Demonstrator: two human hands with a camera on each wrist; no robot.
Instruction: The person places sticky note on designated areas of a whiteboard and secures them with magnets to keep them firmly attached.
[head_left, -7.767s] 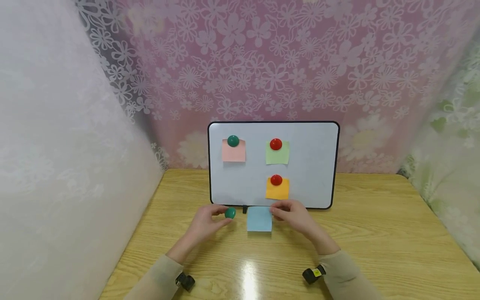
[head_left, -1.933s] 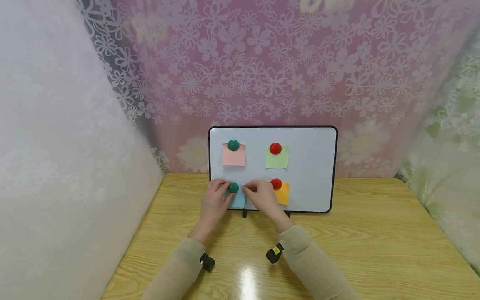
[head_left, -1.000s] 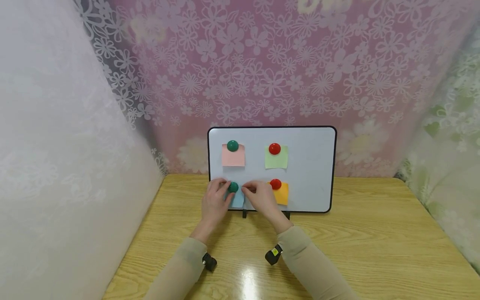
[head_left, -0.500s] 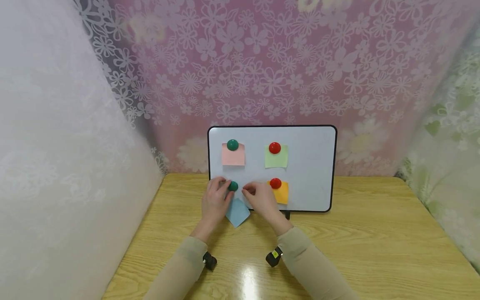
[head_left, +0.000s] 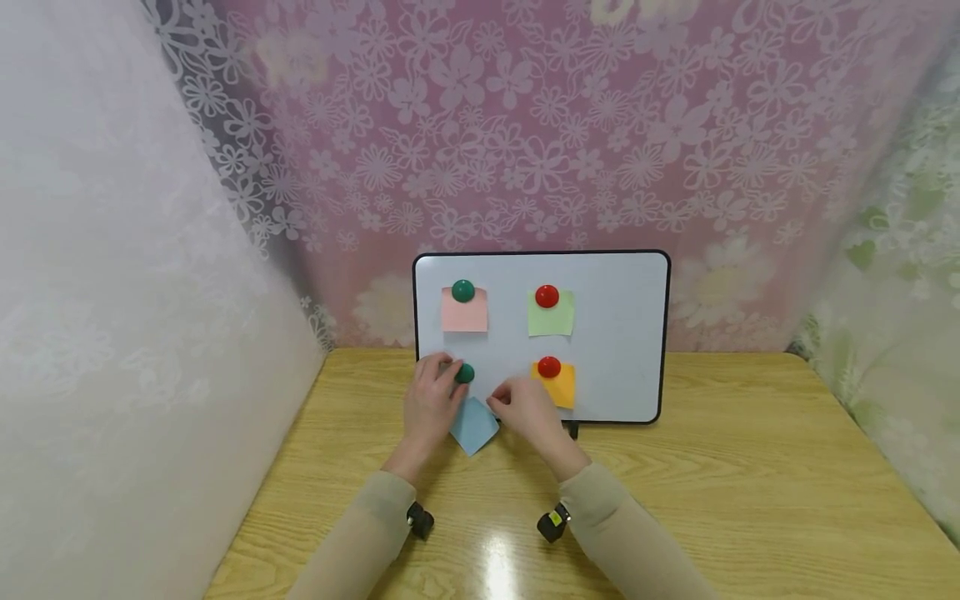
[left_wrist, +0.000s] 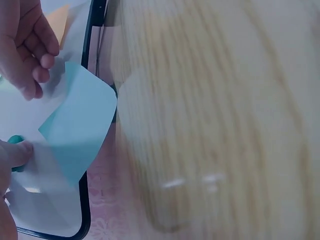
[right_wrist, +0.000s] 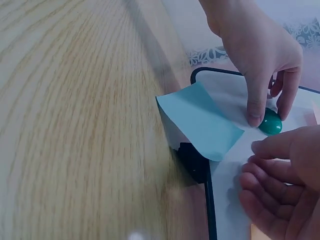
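Note:
A white magnetic board (head_left: 622, 333) stands on the wooden table (head_left: 750, 500). My left hand (head_left: 444, 387) pinches a green magnet (head_left: 464, 373) against the board's lower left. Just below the magnet a blue note (head_left: 474, 426) hangs tilted like a diamond over the board's bottom edge. In the right wrist view the blue note (right_wrist: 200, 122) has one corner beside the left hand's fingertip (right_wrist: 255, 118) and the green magnet (right_wrist: 271, 123). My right hand (head_left: 504, 403) hovers loosely curled just right of the note and holds nothing.
Three notes sit pinned on the board: a pink note (head_left: 463, 312) under a green magnet (head_left: 462, 291), a green note (head_left: 551, 317) and an orange note (head_left: 560, 387) under red magnets. Floral curtains (head_left: 525, 125) close in the back and sides.
The blue note lay flat under the green magnet; it has slipped down and turned, now hanging over the board's lower edge. My right hand has dropped slightly, away from the note.

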